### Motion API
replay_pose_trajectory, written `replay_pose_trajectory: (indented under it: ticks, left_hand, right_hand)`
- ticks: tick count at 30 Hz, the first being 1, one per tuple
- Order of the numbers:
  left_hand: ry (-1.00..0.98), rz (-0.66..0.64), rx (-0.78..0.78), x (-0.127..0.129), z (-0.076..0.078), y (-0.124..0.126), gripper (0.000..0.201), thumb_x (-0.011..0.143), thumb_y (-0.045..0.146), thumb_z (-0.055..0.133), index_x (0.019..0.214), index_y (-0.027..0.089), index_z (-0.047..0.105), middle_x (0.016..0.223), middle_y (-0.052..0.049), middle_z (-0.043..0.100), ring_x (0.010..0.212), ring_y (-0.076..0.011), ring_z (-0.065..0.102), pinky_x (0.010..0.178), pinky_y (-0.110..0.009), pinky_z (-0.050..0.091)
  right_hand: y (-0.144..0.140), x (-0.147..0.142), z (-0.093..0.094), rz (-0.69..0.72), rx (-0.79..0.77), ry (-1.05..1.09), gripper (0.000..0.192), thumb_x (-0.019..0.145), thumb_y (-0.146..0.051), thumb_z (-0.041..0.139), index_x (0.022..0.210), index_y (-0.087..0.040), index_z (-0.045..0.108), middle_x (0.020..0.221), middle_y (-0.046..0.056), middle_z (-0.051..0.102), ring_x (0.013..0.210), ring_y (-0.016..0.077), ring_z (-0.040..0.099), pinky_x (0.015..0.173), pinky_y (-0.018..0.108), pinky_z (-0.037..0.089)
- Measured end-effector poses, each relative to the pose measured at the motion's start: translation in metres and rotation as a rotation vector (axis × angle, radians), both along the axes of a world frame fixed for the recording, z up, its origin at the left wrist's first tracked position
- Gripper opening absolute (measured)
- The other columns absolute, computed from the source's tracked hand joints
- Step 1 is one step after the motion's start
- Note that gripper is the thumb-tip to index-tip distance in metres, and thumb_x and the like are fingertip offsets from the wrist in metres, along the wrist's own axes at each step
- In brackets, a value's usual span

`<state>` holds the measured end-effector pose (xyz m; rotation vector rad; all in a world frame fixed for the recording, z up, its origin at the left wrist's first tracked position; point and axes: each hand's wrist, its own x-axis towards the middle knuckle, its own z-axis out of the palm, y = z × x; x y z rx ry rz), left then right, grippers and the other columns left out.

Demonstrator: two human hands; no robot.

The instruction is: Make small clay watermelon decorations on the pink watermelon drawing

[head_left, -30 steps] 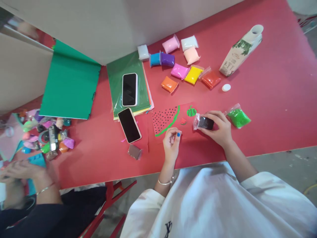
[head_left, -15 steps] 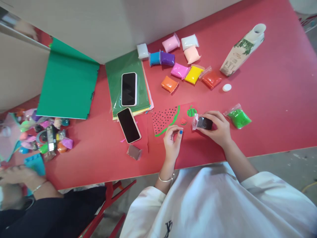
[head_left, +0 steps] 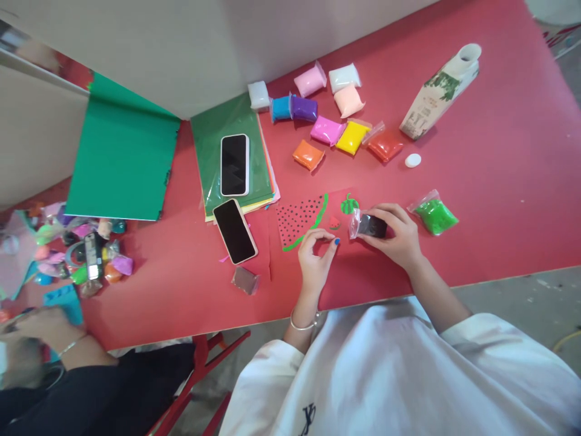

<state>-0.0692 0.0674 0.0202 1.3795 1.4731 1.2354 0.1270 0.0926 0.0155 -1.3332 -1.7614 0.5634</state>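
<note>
My right hand [head_left: 400, 237] grips a small clear packet of black clay [head_left: 373, 226], its crinkled end pointing left. Close by on the left, my left hand [head_left: 315, 259] has its thumb and forefinger brought together, with a blue spot at the thumb tip; whether a tiny bit is pinched there I cannot make out. Just beyond that hand lies a red sheet with a watermelon slice [head_left: 302, 222], dotted black and edged in green. Beside it are a small red slice [head_left: 334, 223] and a green striped melon [head_left: 349, 204]. A green clay packet [head_left: 436, 214] rests right of my right hand.
Several colored clay packets [head_left: 327, 130] lie toward the back. A carton [head_left: 438, 97] and white cap [head_left: 413, 160] are at right. Two phones [head_left: 235, 231] and a paper stack [head_left: 209, 163] lie left. Another person's hands [head_left: 45, 327] are at far left, near scattered clay.
My left thumb and forefinger have shifted slightly right, toward the black packet. My right hand keeps its hold on the packet. The view has drifted a little.
</note>
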Motion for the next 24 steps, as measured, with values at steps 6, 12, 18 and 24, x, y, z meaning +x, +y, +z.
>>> replay_pose_trajectory:
  ticks: [6, 12, 18, 24]
  left_hand:
    - [0.455, 0.005, 0.117, -0.007, -0.007, 0.015, 0.007, 0.083, 0.029, 0.067, 0.085, 0.024, 0.071, 0.082, -0.002, 0.068, 0.084, -0.0176, 0.06, 0.084, -0.034, 0.042]
    - [0.671, -0.022, 0.162, -0.002, -0.024, 0.028, 0.01, 0.084, 0.033, 0.065, 0.087, 0.026, 0.073, 0.085, -0.003, 0.064, 0.086, -0.0196, 0.055, 0.081, -0.035, 0.035]
    - [0.67, -0.023, 0.157, 0.001, -0.027, 0.027, 0.01, 0.084, 0.033, 0.066, 0.088, 0.027, 0.073, 0.087, -0.003, 0.064, 0.087, -0.0197, 0.054, 0.082, -0.035, 0.033]
    - [0.696, -0.026, 0.173, -0.001, -0.028, 0.024, 0.014, 0.084, 0.032, 0.065, 0.095, 0.029, 0.073, 0.087, -0.004, 0.064, 0.086, -0.0199, 0.053, 0.082, -0.036, 0.032]
  right_hand:
    - [0.0, 0.0, 0.0, -0.009, -0.03, -0.016, 0.038, 0.077, -0.043, 0.071, 0.11, -0.027, 0.063, 0.102, 0.007, 0.063, 0.093, 0.0236, 0.063, 0.083, 0.039, 0.054]
    - [0.0, -0.001, 0.001, -0.011, -0.032, -0.02, 0.039, 0.076, -0.042, 0.072, 0.111, -0.028, 0.063, 0.102, 0.007, 0.064, 0.092, 0.0235, 0.063, 0.083, 0.038, 0.054]
    - [0.0, -0.001, 0.002, -0.009, -0.046, -0.026, 0.039, 0.076, -0.04, 0.072, 0.112, -0.029, 0.063, 0.103, 0.006, 0.063, 0.094, 0.0232, 0.063, 0.085, 0.037, 0.053]
    - [0.001, -0.001, 0.0, 0.012, -0.05, -0.022, 0.04, 0.077, -0.04, 0.071, 0.114, -0.029, 0.062, 0.104, 0.006, 0.063, 0.094, 0.0233, 0.063, 0.085, 0.038, 0.053]
